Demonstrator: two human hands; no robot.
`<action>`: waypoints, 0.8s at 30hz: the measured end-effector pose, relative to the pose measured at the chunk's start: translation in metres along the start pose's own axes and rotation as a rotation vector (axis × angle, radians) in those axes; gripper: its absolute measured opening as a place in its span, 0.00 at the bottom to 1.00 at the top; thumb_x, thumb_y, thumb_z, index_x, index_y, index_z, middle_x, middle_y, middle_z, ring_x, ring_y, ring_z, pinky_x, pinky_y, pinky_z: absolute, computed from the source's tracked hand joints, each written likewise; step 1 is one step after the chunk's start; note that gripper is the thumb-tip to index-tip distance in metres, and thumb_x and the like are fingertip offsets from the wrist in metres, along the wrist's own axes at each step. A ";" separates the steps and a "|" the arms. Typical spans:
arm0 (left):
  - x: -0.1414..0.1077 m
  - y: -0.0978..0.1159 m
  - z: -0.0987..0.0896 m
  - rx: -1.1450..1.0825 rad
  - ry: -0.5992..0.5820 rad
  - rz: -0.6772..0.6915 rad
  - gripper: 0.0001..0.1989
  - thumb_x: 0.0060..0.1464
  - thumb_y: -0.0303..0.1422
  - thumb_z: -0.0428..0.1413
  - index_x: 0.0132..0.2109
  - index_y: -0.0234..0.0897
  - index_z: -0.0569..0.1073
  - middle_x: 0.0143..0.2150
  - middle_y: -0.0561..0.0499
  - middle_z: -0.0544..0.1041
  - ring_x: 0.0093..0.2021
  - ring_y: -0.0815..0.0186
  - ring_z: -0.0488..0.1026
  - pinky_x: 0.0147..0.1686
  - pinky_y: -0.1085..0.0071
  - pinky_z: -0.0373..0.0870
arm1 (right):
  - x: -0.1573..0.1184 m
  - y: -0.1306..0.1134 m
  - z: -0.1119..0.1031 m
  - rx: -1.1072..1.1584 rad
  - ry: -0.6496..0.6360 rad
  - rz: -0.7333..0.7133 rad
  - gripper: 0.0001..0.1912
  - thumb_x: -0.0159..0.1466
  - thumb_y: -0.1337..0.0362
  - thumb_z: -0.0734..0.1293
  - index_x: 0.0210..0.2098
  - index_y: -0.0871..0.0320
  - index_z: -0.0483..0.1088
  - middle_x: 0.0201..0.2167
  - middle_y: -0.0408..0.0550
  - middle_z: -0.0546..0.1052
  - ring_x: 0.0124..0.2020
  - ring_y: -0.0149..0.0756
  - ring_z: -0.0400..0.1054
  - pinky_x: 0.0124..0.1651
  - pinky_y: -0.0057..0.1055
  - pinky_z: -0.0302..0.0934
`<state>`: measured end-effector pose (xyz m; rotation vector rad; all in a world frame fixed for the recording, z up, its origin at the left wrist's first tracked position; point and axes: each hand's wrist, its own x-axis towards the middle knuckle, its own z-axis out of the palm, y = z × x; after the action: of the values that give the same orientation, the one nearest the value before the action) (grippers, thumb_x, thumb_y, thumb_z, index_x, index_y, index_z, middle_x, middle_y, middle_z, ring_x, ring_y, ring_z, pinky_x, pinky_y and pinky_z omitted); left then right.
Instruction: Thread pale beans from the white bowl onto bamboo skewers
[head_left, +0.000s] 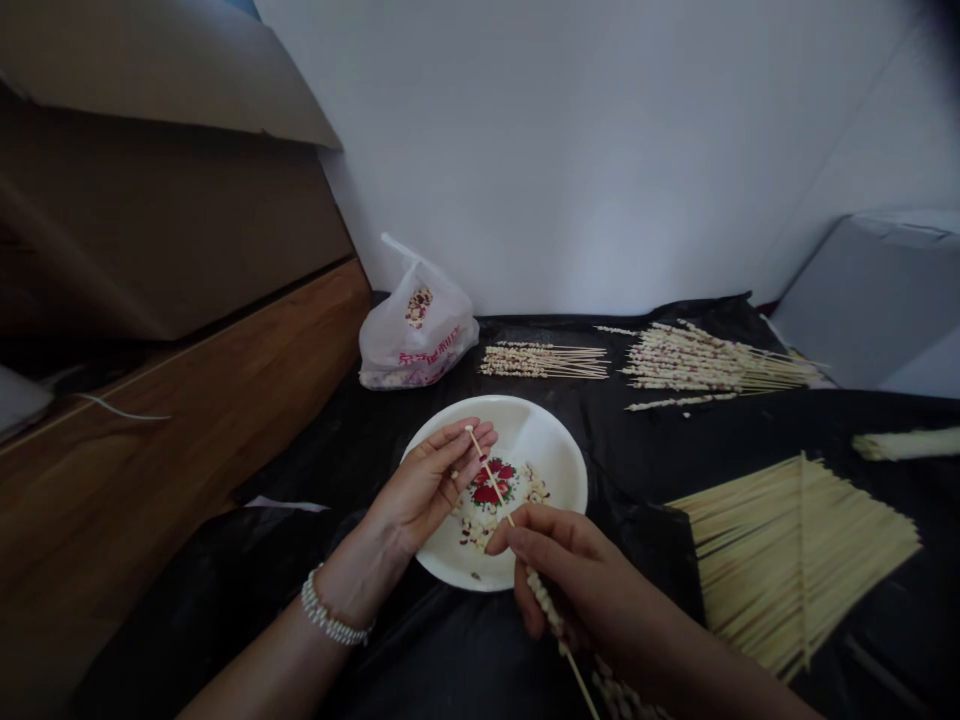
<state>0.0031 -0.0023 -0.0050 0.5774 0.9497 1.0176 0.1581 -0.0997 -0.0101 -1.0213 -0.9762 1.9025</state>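
My left hand (435, 475) is half curled, palm up, over the bowl's left side, with a few small pale kernels in its fingers. My right hand (559, 560) pinches a thin wooden skewer (491, 482) that slants up to the left. A white kernel (469, 429) is at the skewer's tip, against my left fingers, and a dark red piece is just below it. More kernels (546, 605) are threaded on sticks under my right hand; how many sticks it holds is hidden. Beneath both hands stands a white bowl (574, 480) with a red flower print and loose white and dark-red kernels (476, 530).
Behind the bowl are a white plastic bag (420, 335) of kernels, a small row of filled skewers (544, 360) and a larger pile (697, 362). Bare skewers (795, 555) lie at right on black sheeting (600, 420). A cardboard box (172, 210) stands left.
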 end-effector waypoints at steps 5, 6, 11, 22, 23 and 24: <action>0.001 -0.002 -0.001 0.033 0.002 0.045 0.10 0.57 0.18 0.54 0.43 0.29 0.77 0.43 0.42 0.82 0.40 0.68 0.80 0.36 0.80 0.77 | 0.001 0.003 0.001 0.027 0.010 -0.014 0.10 0.67 0.58 0.63 0.37 0.58 0.69 0.13 0.36 0.69 0.10 0.20 0.49 0.13 0.19 0.39; 0.001 -0.003 -0.001 0.044 0.009 0.053 0.10 0.57 0.18 0.54 0.43 0.29 0.77 0.43 0.41 0.82 0.40 0.68 0.80 0.36 0.80 0.77 | 0.002 0.004 0.000 0.031 0.009 -0.011 0.10 0.67 0.57 0.63 0.37 0.58 0.70 0.13 0.36 0.69 0.10 0.20 0.49 0.13 0.19 0.39; -0.002 -0.003 0.003 0.077 0.052 0.085 0.09 0.57 0.18 0.54 0.40 0.29 0.77 0.41 0.42 0.82 0.39 0.69 0.80 0.35 0.81 0.76 | 0.003 0.007 -0.001 0.039 0.017 0.001 0.11 0.66 0.56 0.64 0.37 0.58 0.71 0.12 0.35 0.68 0.10 0.21 0.49 0.13 0.19 0.39; -0.004 -0.006 0.004 0.083 0.029 0.149 0.08 0.57 0.21 0.56 0.43 0.31 0.77 0.42 0.43 0.82 0.41 0.67 0.80 0.36 0.80 0.76 | 0.003 0.000 0.000 -0.034 0.039 -0.036 0.12 0.64 0.54 0.64 0.36 0.58 0.70 0.11 0.34 0.66 0.10 0.22 0.48 0.13 0.21 0.40; -0.003 -0.005 0.003 0.039 0.014 0.111 0.09 0.59 0.22 0.55 0.46 0.31 0.76 0.42 0.42 0.82 0.41 0.67 0.80 0.35 0.79 0.76 | 0.004 0.000 0.000 -0.033 0.032 -0.040 0.13 0.64 0.54 0.64 0.36 0.58 0.70 0.11 0.34 0.66 0.10 0.22 0.48 0.13 0.21 0.40; -0.002 -0.004 0.002 -0.015 -0.002 0.059 0.10 0.60 0.24 0.54 0.47 0.31 0.76 0.41 0.42 0.82 0.40 0.66 0.80 0.34 0.78 0.77 | 0.004 0.000 -0.001 -0.029 0.027 -0.044 0.13 0.64 0.54 0.64 0.36 0.58 0.70 0.11 0.34 0.66 0.10 0.22 0.48 0.13 0.21 0.40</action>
<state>0.0064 -0.0061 -0.0062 0.5968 0.9275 1.0756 0.1574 -0.0959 -0.0118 -1.0315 -1.0060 1.8389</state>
